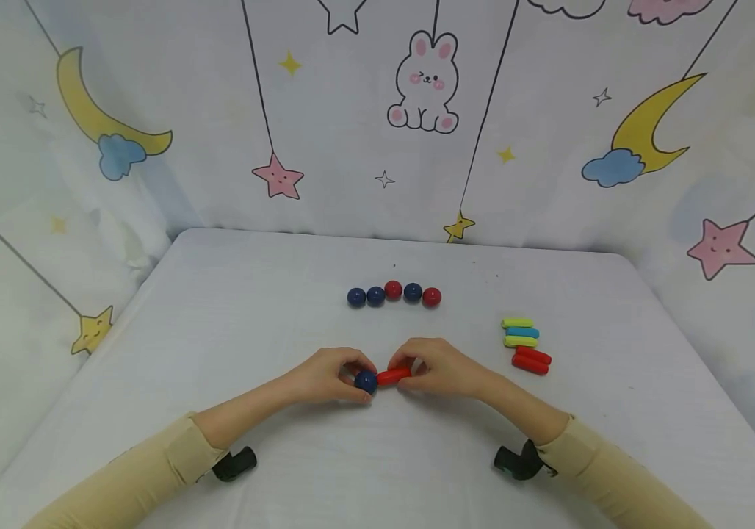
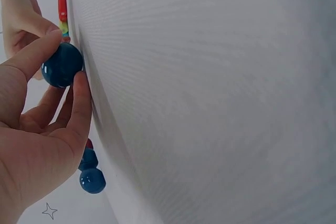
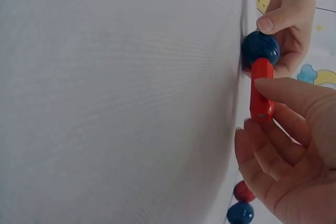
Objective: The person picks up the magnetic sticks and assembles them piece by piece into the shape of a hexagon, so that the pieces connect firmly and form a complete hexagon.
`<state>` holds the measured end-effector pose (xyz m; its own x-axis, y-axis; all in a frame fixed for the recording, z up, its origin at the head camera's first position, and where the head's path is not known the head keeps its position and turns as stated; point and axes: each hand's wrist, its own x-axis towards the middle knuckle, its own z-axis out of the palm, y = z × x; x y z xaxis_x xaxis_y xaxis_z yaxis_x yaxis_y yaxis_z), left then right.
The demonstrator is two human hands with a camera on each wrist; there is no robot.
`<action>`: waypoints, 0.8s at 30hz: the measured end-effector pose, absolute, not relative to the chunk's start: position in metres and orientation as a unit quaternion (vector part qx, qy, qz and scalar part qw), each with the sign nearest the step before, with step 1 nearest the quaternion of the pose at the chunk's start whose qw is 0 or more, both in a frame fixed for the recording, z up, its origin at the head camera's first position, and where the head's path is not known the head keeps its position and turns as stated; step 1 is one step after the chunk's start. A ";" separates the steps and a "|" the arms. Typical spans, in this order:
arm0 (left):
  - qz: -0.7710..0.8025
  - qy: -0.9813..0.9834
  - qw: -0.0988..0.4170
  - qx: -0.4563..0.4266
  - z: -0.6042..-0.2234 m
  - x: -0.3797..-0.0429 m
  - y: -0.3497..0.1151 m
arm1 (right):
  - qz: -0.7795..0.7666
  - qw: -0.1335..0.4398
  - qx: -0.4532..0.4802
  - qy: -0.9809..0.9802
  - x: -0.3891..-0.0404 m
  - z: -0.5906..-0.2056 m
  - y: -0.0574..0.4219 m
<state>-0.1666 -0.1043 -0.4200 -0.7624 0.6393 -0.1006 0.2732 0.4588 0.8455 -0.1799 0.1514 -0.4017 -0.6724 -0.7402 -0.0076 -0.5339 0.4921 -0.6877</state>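
My left hand (image 1: 330, 376) holds a glossy dark blue ball (image 1: 366, 381) between thumb and fingertips, close over the white table. In the left wrist view the same ball (image 2: 62, 65) sits between the thumb and a finger. My right hand (image 1: 445, 369) pinches a short red rod (image 1: 394, 376) with rounded ends. One end of the rod meets the ball's side, as the right wrist view shows with the red rod (image 3: 261, 95) against the blue ball (image 3: 260, 47). From the left wrist, the held rod is hidden behind ball and hand.
Beyond the hands, several balls line up, among them a blue ball (image 1: 356, 297) and a red ball (image 1: 432, 297). To the right lie short rods: a blue rod (image 1: 522, 333), two yellow-green rods (image 1: 520, 342) and two red rods (image 1: 530, 364). A patterned curtain (image 1: 351, 110) surrounds the table.
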 end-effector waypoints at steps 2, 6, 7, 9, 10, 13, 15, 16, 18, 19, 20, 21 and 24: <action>0.442 0.828 0.207 0.275 -0.420 -0.166 -0.104 | -0.340 0.153 -0.374 0.849 -0.180 -0.402 0.153; 0.443 0.828 0.208 0.275 -0.419 -0.167 -0.104 | -0.344 0.151 -0.363 0.853 -0.183 -0.402 0.158; 0.443 0.828 0.208 0.274 -0.419 -0.167 -0.104 | -0.345 0.150 -0.356 0.855 -0.184 -0.401 0.161; 0.441 0.830 0.209 0.272 -0.419 -0.167 -0.103 | -0.347 0.140 -0.339 0.863 -0.188 -0.401 0.166; 0.441 0.830 0.209 0.270 -0.419 -0.167 -0.103 | -0.350 0.130 -0.330 0.867 -0.190 -0.400 0.169; 0.441 0.830 0.213 0.266 -0.419 -0.167 -0.103 | -0.367 0.094 -0.281 0.882 -0.199 -0.398 0.177; 0.442 0.830 0.214 0.265 -0.418 -0.166 -0.103 | -0.383 0.067 -0.237 0.890 -0.206 -0.398 0.183; 0.444 0.829 0.215 0.265 -0.418 -0.166 -0.103 | -0.392 0.057 -0.212 0.893 -0.209 -0.397 0.186; 0.444 0.829 0.214 0.265 -0.418 -0.166 -0.104 | -0.409 0.040 -0.163 0.897 -0.216 -0.399 0.191; 0.443 0.829 0.214 0.265 -0.418 -0.165 -0.104 | -0.417 0.035 -0.141 0.897 -0.220 -0.400 0.194; 0.443 0.829 0.214 0.265 -0.418 -0.165 -0.104 | -0.423 0.032 -0.121 0.897 -0.224 -0.400 0.196; 0.444 0.829 0.214 0.266 -0.419 -0.165 -0.104 | -0.428 0.030 -0.105 0.897 -0.228 -0.402 0.198; 0.444 0.828 0.212 0.267 -0.419 -0.166 -0.104 | -0.442 0.036 -0.072 0.893 -0.240 -0.406 0.201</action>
